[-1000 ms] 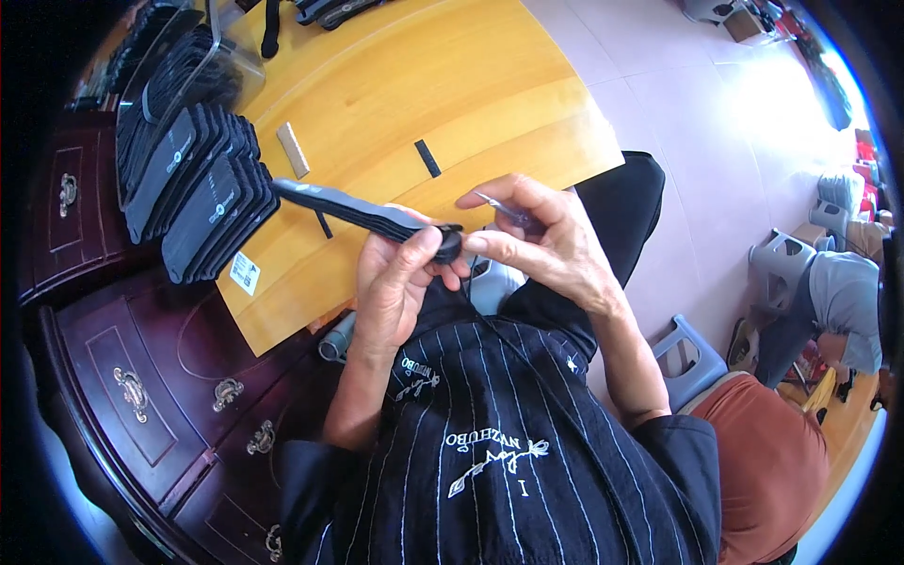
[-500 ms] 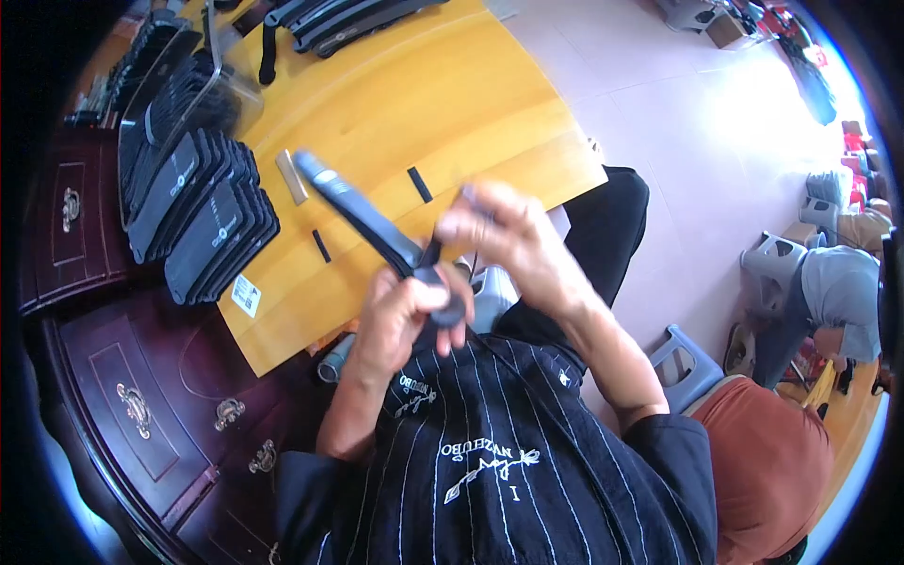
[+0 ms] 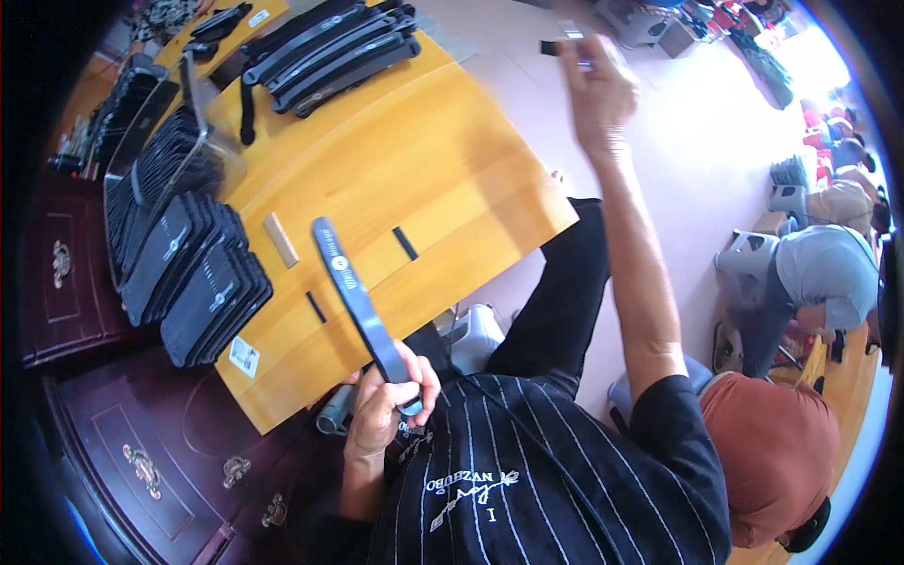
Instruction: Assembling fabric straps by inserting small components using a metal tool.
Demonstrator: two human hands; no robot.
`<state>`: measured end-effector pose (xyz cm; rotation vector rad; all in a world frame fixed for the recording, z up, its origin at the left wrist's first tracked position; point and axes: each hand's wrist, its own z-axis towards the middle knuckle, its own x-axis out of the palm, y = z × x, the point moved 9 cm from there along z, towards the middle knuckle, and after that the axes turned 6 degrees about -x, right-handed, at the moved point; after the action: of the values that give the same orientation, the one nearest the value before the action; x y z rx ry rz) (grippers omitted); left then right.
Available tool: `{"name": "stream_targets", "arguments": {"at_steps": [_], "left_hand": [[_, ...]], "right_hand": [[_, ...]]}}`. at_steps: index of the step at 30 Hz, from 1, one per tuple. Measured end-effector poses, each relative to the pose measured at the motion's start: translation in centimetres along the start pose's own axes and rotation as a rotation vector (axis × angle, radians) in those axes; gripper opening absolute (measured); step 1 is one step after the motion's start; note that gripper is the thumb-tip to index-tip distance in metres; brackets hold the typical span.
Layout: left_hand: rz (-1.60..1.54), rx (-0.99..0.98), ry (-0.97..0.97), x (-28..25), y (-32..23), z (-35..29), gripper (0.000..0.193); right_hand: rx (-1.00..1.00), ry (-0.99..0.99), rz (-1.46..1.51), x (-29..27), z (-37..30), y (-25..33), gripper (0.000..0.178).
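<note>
Long, curved grey-black fabric band (image 3: 360, 308): I'd steady its lower end with left fingers (image 3: 430, 381) wrapped round it; right fingers (image 3: 573, 70) pinch a small flat black piece (image 3: 548, 47).

A glossy dark-red wooden cabinet (image 3: 104, 428) with ornate silvery metal handles (image 3: 142, 470) fills the left side, next to a yellow-toned wooden table (image 3: 405, 179); a white printed sticker (image 3: 244, 357) lies at the table's near left corner; a grey-green cylinder (image 3: 331, 416) shows just below the near edge; pale pinkish floor tiles (image 3: 504, 61) spread beyond, glaring white at upper right; there, a brown cardboard box (image 3: 678, 40) sits near a dark green bundle (image 3: 761, 71); at right, a co-worker in a light grey-blue top (image 3: 827, 273) bends forward beside a grey plastic stool (image 3: 744, 259); nearer is another in rust-brown clothing (image 3: 767, 452).
</note>
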<state>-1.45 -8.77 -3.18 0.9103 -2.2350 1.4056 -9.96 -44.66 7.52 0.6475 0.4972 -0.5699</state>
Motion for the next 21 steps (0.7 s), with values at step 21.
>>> {"name": "stream_targets", "arguments": {"at_steps": [21], "left_hand": [[-0.059,0.277,0.227,-1.1,-2.9,1.3,0.03]], "right_hand": [[-0.153,0.64,0.235,19.6,-7.4,14.5,0.02]]}}
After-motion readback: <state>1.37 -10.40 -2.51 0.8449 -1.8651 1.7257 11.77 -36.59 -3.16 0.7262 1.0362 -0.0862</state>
